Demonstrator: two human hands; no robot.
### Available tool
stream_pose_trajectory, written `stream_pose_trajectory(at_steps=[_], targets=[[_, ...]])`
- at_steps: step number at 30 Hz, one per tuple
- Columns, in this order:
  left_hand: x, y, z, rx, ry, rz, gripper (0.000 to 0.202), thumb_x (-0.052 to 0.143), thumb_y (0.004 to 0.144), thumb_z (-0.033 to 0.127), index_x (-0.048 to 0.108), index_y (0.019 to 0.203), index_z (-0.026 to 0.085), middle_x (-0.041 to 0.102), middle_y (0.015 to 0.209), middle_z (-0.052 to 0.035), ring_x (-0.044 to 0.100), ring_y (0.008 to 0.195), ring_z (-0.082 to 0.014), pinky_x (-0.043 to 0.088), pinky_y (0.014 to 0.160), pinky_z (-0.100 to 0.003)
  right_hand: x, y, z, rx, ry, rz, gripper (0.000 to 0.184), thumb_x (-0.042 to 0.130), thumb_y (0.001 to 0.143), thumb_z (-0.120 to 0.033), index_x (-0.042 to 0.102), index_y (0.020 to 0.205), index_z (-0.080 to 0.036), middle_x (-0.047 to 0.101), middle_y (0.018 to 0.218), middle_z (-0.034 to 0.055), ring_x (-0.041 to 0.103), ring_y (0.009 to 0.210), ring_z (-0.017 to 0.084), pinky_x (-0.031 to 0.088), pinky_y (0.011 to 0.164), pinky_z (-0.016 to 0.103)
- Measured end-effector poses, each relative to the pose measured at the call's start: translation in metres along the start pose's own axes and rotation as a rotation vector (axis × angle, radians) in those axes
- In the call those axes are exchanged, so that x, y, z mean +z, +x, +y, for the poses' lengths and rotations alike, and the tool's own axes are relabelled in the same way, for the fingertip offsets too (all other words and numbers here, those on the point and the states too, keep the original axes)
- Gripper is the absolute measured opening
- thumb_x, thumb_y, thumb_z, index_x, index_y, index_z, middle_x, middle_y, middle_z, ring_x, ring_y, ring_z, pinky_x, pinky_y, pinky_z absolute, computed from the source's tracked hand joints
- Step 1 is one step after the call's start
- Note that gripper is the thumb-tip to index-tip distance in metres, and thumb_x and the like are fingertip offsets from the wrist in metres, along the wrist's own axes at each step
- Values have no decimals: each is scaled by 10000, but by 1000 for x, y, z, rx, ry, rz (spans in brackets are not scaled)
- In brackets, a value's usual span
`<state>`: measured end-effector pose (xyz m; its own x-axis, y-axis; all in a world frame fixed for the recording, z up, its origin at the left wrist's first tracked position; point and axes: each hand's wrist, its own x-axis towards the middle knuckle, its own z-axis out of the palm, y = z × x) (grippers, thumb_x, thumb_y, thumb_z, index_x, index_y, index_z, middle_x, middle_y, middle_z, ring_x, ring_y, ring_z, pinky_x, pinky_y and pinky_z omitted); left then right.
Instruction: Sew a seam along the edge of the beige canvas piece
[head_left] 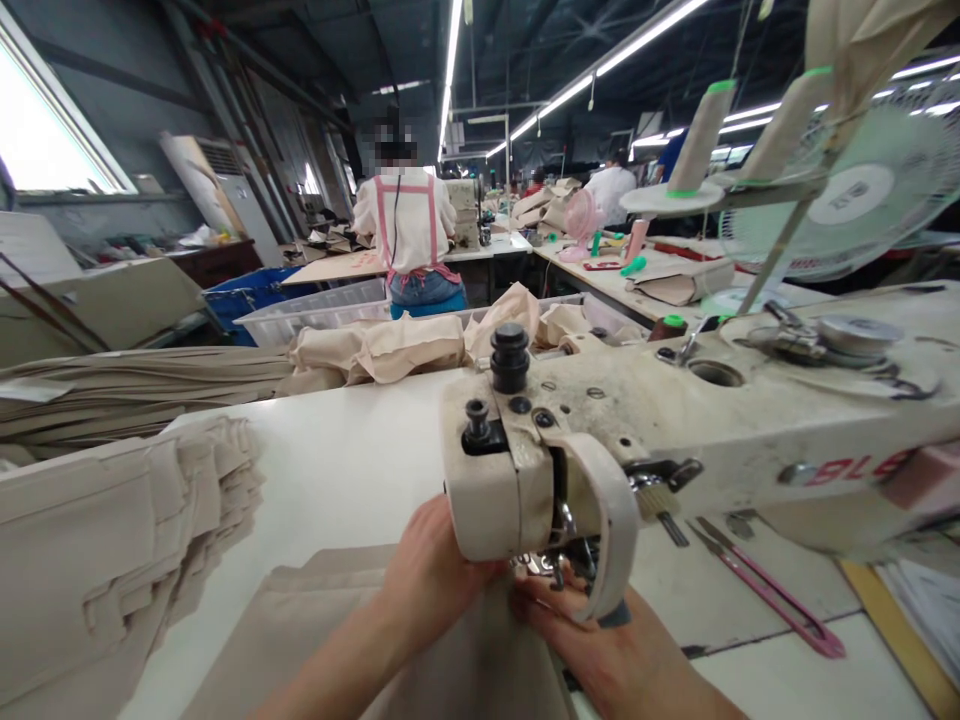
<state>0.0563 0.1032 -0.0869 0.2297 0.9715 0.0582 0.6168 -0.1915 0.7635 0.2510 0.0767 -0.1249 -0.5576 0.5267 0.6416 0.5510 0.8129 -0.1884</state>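
Note:
A beige fabric piece (330, 610) lies on the white table and runs under the head of a sewing machine (487, 500). My left hand (427, 565) rests on this fabric at the left of the machine head, which hides most of its fingers. To the right of the needle area, my right hand (600, 640) has its fingers pressed together on the fabric's edge, close to the presser foot (540, 567). The machine's curved white lever (619, 530) covers part of that hand. Where the needle meets the cloth is hard to make out.
Stacked beige pieces (112, 540) lie at left. Pink-handled thread snips (780, 595) lie right of the machine. Bunched fabric (412, 345) and a white plastic crate (315, 318) stand behind. Thread cones (701, 140) and a fan (862, 190) rise at right. A person (409, 220) sits ahead.

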Motion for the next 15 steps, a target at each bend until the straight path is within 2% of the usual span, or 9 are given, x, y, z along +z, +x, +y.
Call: stream_pose_trajectory(at_steps=[2, 3, 4, 6, 7, 9, 11, 13, 15], targets=[[8, -25, 2, 22, 1, 105, 286, 682, 666, 211, 655, 951, 208, 663, 959, -81, 582, 958, -298, 471, 874, -388, -4, 4, -2, 76, 59, -11, 372, 295, 1046, -215, 629, 882, -192, 697, 884, 46, 640, 780, 207, 483, 711, 320], [13, -39, 2, 30, -22, 133, 434, 740, 611, 208, 623, 1029, 208, 641, 1029, -86, 563, 1001, -300, 461, 900, -384, -6, 6, -3, 100, 84, -31, 355, 315, 1043, -224, 632, 887, -196, 685, 858, 45, 633, 759, 202, 481, 688, 306], [19, -51, 2, 19, -68, 117, 538, 785, 539, 179, 597, 1043, 206, 624, 1052, -80, 558, 998, -289, 463, 890, -361, -9, 6, -5, 116, 112, -58, 336, 326, 1038, -225, 638, 917, -203, 674, 844, 44, 628, 748, 196, 479, 665, 290], [29, -70, 2, -78, -149, 51, 550, 793, 476, 100, 561, 966, 192, 604, 981, -52, 556, 902, -239, 463, 804, -303, -16, 4, -11, 202, 236, -129, 323, 321, 1023, -211, 644, 1027, -228, 660, 845, 35, 624, 736, 182, 484, 644, 269], [32, -75, 3, -127, -172, 22, 492, 771, 490, 74, 538, 908, 187, 589, 913, -31, 541, 838, -209, 447, 750, -279, -19, 1, -15, 309, 371, -170, 319, 325, 1016, -225, 638, 1077, -237, 660, 861, 35, 632, 747, 180, 499, 661, 271], [33, -78, 5, -183, -193, 3, 419, 752, 524, 60, 499, 834, 183, 539, 813, 1, 482, 755, -170, 393, 680, -254, -22, -7, -25, 666, 806, -233, 274, 378, 1005, -312, 613, 1123, -237, 668, 921, 40, 660, 823, 189, 540, 727, 298], [30, -75, 8, -175, -214, -1, 419, 792, 527, 76, 496, 804, 181, 508, 775, 18, 438, 737, -155, 352, 666, -245, -20, -16, -35, 1031, 1273, -206, 303, 553, 934, -434, 571, 1147, -220, 678, 998, 45, 683, 884, 202, 567, 770, 316], [26, -71, 9, -164, -229, 0, 450, 835, 497, 75, 499, 777, 179, 500, 767, 27, 420, 736, -150, 333, 666, -243, -16, -21, -44, 1224, 1519, -78, 487, 744, 788, -448, 547, 1152, -190, 695, 954, 37, 697, 840, 197, 581, 738, 295], [23, -71, 9, -152, -241, -1, 445, 822, 494, 36, 502, 768, 179, 506, 771, 29, 427, 747, -149, 331, 673, -242, -12, -21, -49, 1278, 1513, 18, 567, 829, 690, -352, 560, 1147, -150, 698, 792, 3, 689, 692, 156, 577, 658, 245]])
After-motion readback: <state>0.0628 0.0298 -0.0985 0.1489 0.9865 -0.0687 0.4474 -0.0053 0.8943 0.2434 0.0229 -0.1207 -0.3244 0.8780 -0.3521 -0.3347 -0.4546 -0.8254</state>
